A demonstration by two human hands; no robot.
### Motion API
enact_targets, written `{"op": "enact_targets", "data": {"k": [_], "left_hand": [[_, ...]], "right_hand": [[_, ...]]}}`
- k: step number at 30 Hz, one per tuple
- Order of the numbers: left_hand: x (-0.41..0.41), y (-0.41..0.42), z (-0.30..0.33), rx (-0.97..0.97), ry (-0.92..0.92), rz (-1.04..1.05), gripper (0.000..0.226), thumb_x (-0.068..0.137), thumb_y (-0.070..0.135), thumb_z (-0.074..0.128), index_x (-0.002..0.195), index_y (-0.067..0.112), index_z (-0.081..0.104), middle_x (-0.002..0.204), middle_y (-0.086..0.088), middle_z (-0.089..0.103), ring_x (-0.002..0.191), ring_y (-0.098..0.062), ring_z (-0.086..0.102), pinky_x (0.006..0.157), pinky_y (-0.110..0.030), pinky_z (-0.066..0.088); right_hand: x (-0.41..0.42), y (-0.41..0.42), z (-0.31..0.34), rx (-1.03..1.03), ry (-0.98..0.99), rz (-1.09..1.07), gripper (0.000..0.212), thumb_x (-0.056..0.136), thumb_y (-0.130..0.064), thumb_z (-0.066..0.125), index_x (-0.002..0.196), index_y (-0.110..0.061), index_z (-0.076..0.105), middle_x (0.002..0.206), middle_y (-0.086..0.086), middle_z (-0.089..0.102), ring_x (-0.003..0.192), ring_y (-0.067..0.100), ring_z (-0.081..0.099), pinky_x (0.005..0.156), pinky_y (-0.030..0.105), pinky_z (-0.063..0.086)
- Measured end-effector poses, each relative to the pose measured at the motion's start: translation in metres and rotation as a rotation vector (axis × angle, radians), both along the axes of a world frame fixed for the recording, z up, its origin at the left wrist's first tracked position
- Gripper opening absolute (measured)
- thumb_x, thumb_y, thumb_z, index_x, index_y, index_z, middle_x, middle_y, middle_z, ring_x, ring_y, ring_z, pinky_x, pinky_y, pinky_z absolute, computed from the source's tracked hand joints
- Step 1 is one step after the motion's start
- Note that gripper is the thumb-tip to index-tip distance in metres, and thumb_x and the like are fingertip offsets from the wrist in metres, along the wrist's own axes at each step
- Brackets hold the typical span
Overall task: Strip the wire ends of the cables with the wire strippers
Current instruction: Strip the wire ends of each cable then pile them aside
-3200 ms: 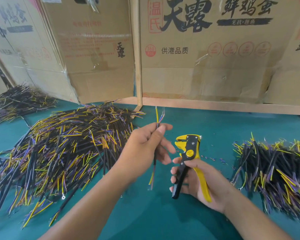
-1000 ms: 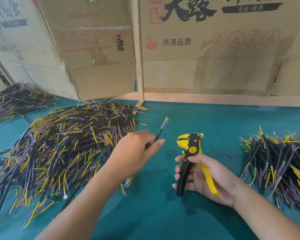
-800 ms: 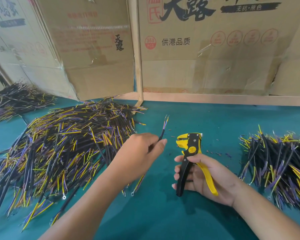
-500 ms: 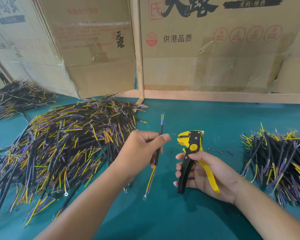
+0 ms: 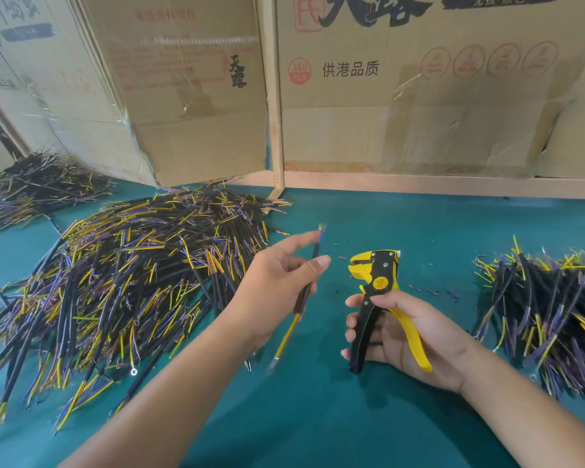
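left hand (image 5: 277, 282): pinches cable (image 5: 306, 285), left of wire strippers (image 5: 382, 298) | right hand (image 5: 409, 332): grips strippers' handles | risk: loose pinch, blurred cable tip misses jaws, insulation uncut

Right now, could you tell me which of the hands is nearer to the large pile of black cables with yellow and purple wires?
Left. The left hand hovers at the large pile's near edge, holding one cable; the right hand, gripping the yellow-and-black wire strippers, is farther away.
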State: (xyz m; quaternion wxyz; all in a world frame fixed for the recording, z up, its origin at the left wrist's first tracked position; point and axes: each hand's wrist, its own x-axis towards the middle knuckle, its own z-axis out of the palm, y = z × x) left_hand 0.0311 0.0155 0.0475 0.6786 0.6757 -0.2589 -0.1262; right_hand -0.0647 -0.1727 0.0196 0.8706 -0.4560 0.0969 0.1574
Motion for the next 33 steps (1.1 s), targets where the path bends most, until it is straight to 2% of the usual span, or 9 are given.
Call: {"op": "enact_targets", "data": {"k": [3,9,12,14,17,21,26,30,33], "left_hand": [[0.001,0.0,-0.001,0.102,-0.157,0.02,0.038,0.097,0.027,0.064,0.133,0.032,0.053,0.058,-0.001,0.051,0.045,-0.016,0.04,0.045,-0.026,0.04],[-0.002,-0.003,0.0,0.012,-0.192,0.026,0.019,0.094,0.02,0.065,0.112,0.027,0.064,0.06,0.001,0.054,0.047,-0.019,0.049,0.053,-0.036,0.051],[-0.003,-0.003,0.001,-0.009,-0.202,0.037,0.014,0.089,0.027,0.065,0.102,0.032,0.066,0.064,0.004,0.054,0.043,-0.016,0.039,0.041,-0.025,0.038],[-0.004,-0.004,0.002,-0.003,-0.229,0.038,0.009,0.09,0.033,0.063,0.098,0.035,0.066,0.063,0.006,0.051,0.045,-0.014,0.032,0.042,-0.021,0.028],[-0.006,-0.004,0.002,0.033,-0.28,0.008,0.007,0.098,0.033,0.058,0.1,0.036,0.064,0.062,0.006,0.054,0.044,-0.013,0.034,0.042,-0.02,0.03],[-0.008,-0.002,0.002,0.107,-0.335,-0.049,0.019,0.103,0.019,0.052,0.111,0.035,0.06,0.077,0.003,0.066,0.043,-0.012,0.043,0.045,-0.019,0.038],[-0.011,-0.001,0.003,0.104,-0.262,-0.135,0.028,0.105,0.008,0.046,0.107,0.033,0.059,0.095,0.004,0.064,0.051,-0.011,0.043,0.044,-0.019,0.036],[-0.013,-0.002,0.006,0.112,-0.259,-0.181,0.032,0.103,0.002,0.043,0.098,0.03,0.058,0.086,0.008,0.055,0.054,-0.002,0.038,0.05,-0.008,0.032],[-0.016,-0.004,0.009,0.102,-0.314,-0.143,0.01,0.096,0.021,0.055,0.087,0.021,0.049,0.073,0.009,0.043,0.054,-0.009,0.033,0.048,-0.019,0.029]], "right_hand": [[-0.001,0.0,0.001,-0.006,0.0,0.006,0.031,0.092,-0.022,0.05,0.117,-0.004,0.056,0.09,0.021,0.058,0.079,0.034,0.061,0.079,0.055,0.056],[-0.001,0.001,0.001,-0.009,0.004,0.005,0.031,0.091,-0.021,0.05,0.116,-0.004,0.056,0.091,0.022,0.057,0.078,0.035,0.061,0.08,0.055,0.055],[-0.001,0.0,0.001,0.0,0.004,0.007,0.031,0.09,-0.021,0.051,0.116,-0.004,0.056,0.091,0.022,0.057,0.078,0.035,0.061,0.082,0.056,0.055],[-0.001,0.001,0.001,0.005,0.001,0.01,0.031,0.091,-0.021,0.051,0.116,-0.004,0.056,0.091,0.022,0.057,0.079,0.035,0.061,0.082,0.056,0.054],[-0.001,0.0,0.002,0.001,0.0,0.009,0.03,0.092,-0.02,0.049,0.116,-0.003,0.056,0.091,0.022,0.057,0.078,0.035,0.061,0.082,0.055,0.055],[-0.002,0.001,0.002,-0.002,0.0,0.006,0.031,0.092,-0.02,0.05,0.117,-0.003,0.056,0.091,0.022,0.058,0.078,0.035,0.061,0.081,0.055,0.055],[-0.001,0.001,0.002,-0.005,0.009,-0.001,0.031,0.092,-0.02,0.051,0.117,-0.003,0.056,0.09,0.022,0.058,0.077,0.035,0.062,0.081,0.056,0.055],[-0.002,0.001,0.003,-0.014,0.005,0.004,0.03,0.092,-0.02,0.049,0.116,-0.003,0.056,0.09,0.021,0.058,0.077,0.034,0.062,0.083,0.055,0.054],[-0.002,0.001,0.003,-0.016,-0.005,0.008,0.03,0.092,-0.02,0.049,0.117,-0.003,0.055,0.09,0.021,0.057,0.078,0.034,0.062,0.083,0.055,0.055]]}}
